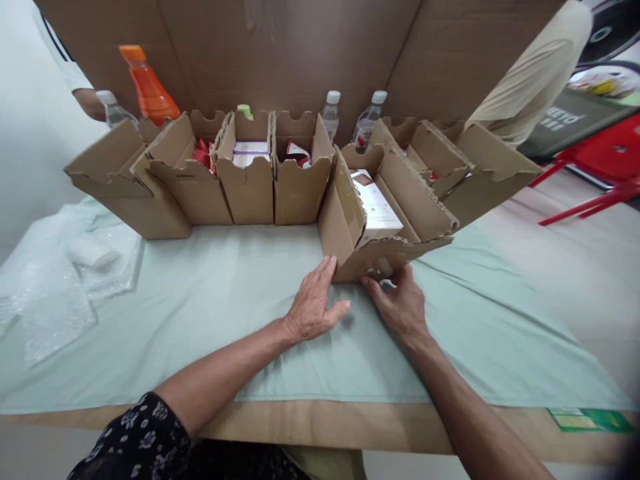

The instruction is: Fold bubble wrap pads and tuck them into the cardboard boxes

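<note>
Head view, read from left to right. Bubble wrap [75, 273] lies on the green cloth [210, 313] toward the left edge of the worktop [320, 427]. A row of open cardboard boxes runs along the far side; behind them stand an orange bottle [149, 87] and clear water bottles [367, 120] against a cardboard backing [280, 47].

Left hand [314, 303]: arm extended from the lower left, palm down on the cloth, fingers straight and close together, fingertips touching the near left corner of the tilted box [385, 213]. It grasps nothing.

Tilted box: it sits right of the row's middle, pulled nearer the person than the others, directly ahead of both hands. Its long axis runs from the near left to the far right, oblique to the worktop's near edge. It holds a white carton [377, 210], lying along the same axis.

Right hand [400, 303]: arm extended from the lower right, fingers curled at the box's near lower flap, thumb and fingertips pinching or pressing its edge; whether the flap is truly gripped cannot be told. Both hands are about equally near, one at each side of the near face.

Far right: another person's sleeve [535, 73] reaches in behind the boxes; a red chair [600, 167] stands beyond the worktop.
</note>
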Motion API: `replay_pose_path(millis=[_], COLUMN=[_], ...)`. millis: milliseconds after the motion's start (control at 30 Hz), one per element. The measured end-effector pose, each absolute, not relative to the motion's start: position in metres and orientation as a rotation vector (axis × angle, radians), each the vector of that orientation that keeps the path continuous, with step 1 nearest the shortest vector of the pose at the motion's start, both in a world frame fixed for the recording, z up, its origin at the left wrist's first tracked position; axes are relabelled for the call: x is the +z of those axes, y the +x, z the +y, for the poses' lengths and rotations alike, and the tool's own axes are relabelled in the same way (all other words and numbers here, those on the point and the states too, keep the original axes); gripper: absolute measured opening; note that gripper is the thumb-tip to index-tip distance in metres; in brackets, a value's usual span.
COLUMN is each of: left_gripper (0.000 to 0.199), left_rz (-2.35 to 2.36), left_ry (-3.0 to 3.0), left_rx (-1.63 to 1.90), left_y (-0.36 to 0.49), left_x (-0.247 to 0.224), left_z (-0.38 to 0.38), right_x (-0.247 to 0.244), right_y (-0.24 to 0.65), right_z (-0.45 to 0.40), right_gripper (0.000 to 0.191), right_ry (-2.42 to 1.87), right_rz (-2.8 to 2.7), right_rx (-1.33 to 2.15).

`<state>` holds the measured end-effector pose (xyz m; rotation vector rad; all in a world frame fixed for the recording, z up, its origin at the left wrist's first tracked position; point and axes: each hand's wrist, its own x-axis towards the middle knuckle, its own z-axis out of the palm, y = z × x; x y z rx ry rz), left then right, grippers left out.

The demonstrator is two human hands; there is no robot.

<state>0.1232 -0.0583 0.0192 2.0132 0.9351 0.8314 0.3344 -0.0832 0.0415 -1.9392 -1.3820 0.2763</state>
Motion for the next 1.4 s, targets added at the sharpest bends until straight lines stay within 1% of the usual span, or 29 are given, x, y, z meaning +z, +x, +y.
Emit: replay_pose_path(millis=[167,433,533,633,833,900,1133,1300,1400], left_gripper=[0.095,0.091,0.088,0.082,0.056,0.051,0.044,0.040,0.040], left_rz=[0.969,0.963,0.975,0.993,0.970,0.963,0.967,0.973,0.968], left_ry=[2.004,2.061,2.079,2.109,2.168,2.178,2.177,2.155,2.147], left_rx=[0.812,0.785,0.786,0.759,0.800,0.828,0.870,0.898,0.905], left_y=[0.126,0.127,0.127,0.128,0.130,0.130,0.131,0.131,0.131], left_x=[0.021,0.023,0.022,0.021,0.020,0.019,0.018,0.018,0.017], left_z=[-0.061,-0.062,-0.062,-0.062,-0.062,-0.062,-0.065,-0.066,-0.065], right_x=[0.047,0.056,0.060,0.062,0.063,0.061,0.043,0.036,0.034], right_y=[0.337,0.333,0.331,0.333,0.338,0.337,0.334,0.339,0.341], right_z=[-0.060,-0.012,0.003,0.015,0.044,0.055,0.075,0.075,0.071], right_gripper=[0.050,0.036,0.033,0.031,0.035,0.037,0.043,0.040,0.039], right_ry=[-2.022,-2.068,-2.115,-2.116,-2.213,-2.235,-2.187,-2.116,-1.983], right_rz=[-1.417,-1.471,-1.473,-1.472,-1.406,-1.408,-1.410,-1.394,-1.360], right_rx=[0.215,0.172,0.185,0.185,0.122,0.115,0.149,0.169,0.151])
